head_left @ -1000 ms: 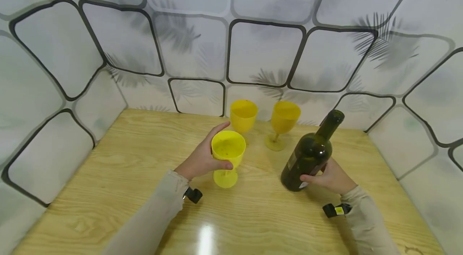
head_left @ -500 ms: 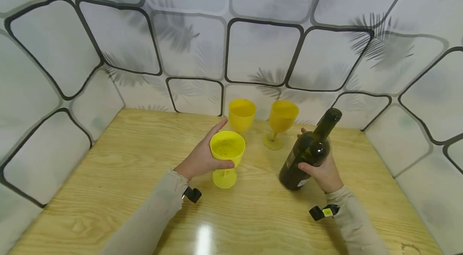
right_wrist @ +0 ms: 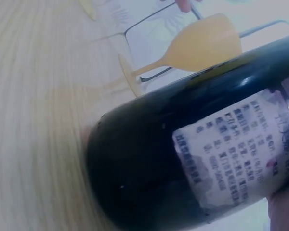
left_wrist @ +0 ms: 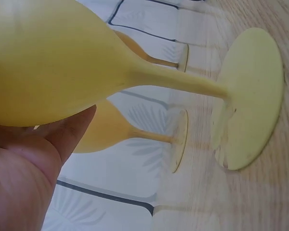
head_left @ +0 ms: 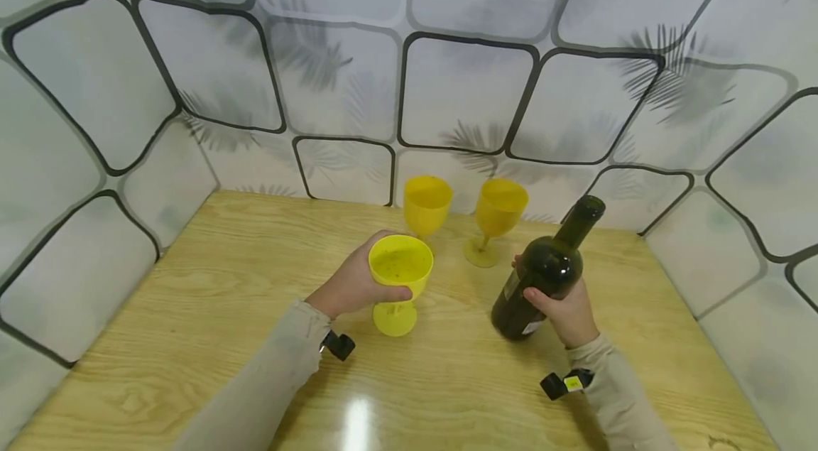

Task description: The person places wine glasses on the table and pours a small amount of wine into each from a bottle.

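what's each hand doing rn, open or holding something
Left hand: holding the front yellow goblet by its bowl.
Right hand: holding the dark green wine bottle round its body.

Near the back edge of the wood-grained desk (head_left: 211, 316), one yellow stemmed goblet (head_left: 427, 204) stands left of another yellow stemmed goblet (head_left: 500, 208). A third yellow stemmed goblet (head_left: 400, 268), in the left hand (head_left: 356, 283), is before the left one. The dark-green glass bottle (head_left: 542, 273), in the right hand (head_left: 571, 312), is between that goblet and the right edge.
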`<state>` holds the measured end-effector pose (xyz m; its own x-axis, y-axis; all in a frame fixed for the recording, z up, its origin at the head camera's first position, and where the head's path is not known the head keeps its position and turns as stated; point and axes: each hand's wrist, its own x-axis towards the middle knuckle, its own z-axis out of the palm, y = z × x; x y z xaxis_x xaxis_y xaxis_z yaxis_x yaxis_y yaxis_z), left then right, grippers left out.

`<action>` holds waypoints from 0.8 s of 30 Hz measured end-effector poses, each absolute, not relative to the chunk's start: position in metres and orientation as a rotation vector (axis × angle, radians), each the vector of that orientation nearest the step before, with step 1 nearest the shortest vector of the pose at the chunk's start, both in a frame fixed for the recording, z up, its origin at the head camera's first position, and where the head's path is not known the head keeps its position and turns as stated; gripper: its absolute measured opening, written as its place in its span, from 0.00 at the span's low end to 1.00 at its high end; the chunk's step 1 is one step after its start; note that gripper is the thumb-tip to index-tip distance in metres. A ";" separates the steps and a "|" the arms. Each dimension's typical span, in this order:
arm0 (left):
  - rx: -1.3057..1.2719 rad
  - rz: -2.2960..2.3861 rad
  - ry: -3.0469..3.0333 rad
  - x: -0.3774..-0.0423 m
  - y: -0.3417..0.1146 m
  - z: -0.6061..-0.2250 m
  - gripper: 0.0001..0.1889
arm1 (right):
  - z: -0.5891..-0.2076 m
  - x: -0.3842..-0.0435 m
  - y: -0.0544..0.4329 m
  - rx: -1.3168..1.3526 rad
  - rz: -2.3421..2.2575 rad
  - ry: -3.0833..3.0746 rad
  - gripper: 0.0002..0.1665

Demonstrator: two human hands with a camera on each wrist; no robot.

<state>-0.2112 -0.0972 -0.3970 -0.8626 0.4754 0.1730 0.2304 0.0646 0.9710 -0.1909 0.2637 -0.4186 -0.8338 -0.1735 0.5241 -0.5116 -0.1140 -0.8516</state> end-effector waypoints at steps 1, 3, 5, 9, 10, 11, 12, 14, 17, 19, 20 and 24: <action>0.721 1.901 2.132 -0.211 -0.097 -0.397 0.43 | -0.419 -0.191 0.263 0.761 2.034 -1.907 0.37; 0.717 1.910 2.117 -0.211 -0.097 -0.398 0.43 | -0.419 -0.190 0.262 0.759 2.021 -1.898 0.37; 0.715 1.922 2.103 -0.212 -0.096 -0.399 0.43 | -0.420 -0.190 0.262 0.758 2.004 -1.890 0.36; 0.717 1.933 2.092 -0.212 -0.096 -0.400 0.44 | -0.420 -0.191 0.259 0.745 1.973 -1.884 0.37; 0.722 1.936 2.087 -0.212 -0.096 -0.400 0.45 | -0.420 -0.192 0.259 0.742 1.963 -1.881 0.38; 0.728 1.936 2.085 -0.212 -0.096 -0.401 0.45 | -0.421 -0.192 0.259 0.728 1.955 -1.879 0.38; 0.734 1.936 2.084 -0.212 -0.096 -0.401 0.45 | -0.421 -0.192 0.258 0.720 1.954 -1.872 0.39; 0.746 1.937 2.085 -0.212 -0.095 -0.401 0.45 | -0.421 -0.191 0.257 0.707 1.965 -1.850 0.41; 0.752 1.928 2.106 -0.211 -0.095 -0.401 0.44 | -0.422 -0.192 0.256 0.730 2.005 -1.810 0.42; 0.747 1.922 2.122 -0.211 -0.095 -0.401 0.44 | -0.421 -0.192 0.256 0.764 2.025 -1.804 0.41; 0.745 1.919 2.129 -0.211 -0.095 -0.401 0.44 | -0.422 -0.192 0.256 0.767 2.023 -1.808 0.40; 0.743 1.922 2.136 -0.212 -0.095 -0.403 0.44 | -0.422 -0.191 0.254 0.703 1.990 -1.841 0.36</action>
